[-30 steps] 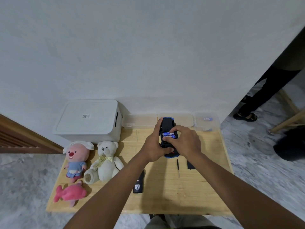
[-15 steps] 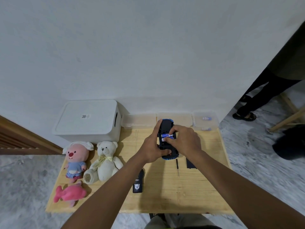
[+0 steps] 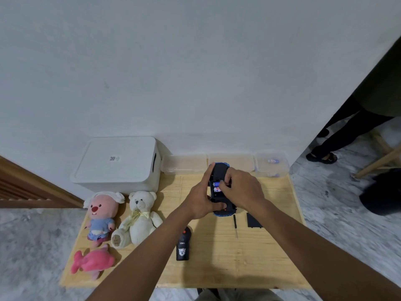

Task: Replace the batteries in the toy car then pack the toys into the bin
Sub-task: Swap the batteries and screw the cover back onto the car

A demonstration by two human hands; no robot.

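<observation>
1. A white lidded plastic bin (image 3: 117, 164) stands at the far left corner of the pale wooden table (image 3: 217, 268), against the wall, with its lid on.
2. In front of it lie three plush toys: a pink-faced doll in a blue dress (image 3: 101, 216), a pink fish (image 3: 92, 261) nearest the table edge, and a white teddy bear (image 3: 138, 218) with a yellow ribbon.
3. A black remote control (image 3: 183, 246) lies just beside the left forearm, partly hidden under it.
4. The left hand (image 3: 201, 200) grips the blue-and-black toy car (image 3: 220, 170), which is upside down above the middle of the table. The forefinger stretches along the car's left side and the thumb presses across the near end.
5. Blue-and-white batteries (image 3: 217, 189) sit in the car's open compartment.
6. The right hand (image 3: 243, 190) covers the car's right side. Its fingers curl down, and the tips pinch the upper battery.
7. A thin black screwdriver (image 3: 235, 227) and a flat black battery cover (image 3: 252, 220) lie on the wood near the right forearm.
8. Three clear plastic tubs (image 3: 184, 164) line the wall behind the car; the rightmost holds small batteries.
9. Another person's dark-trousered legs (image 3: 338, 135) stand on the floor, well apart from the table.
</observation>
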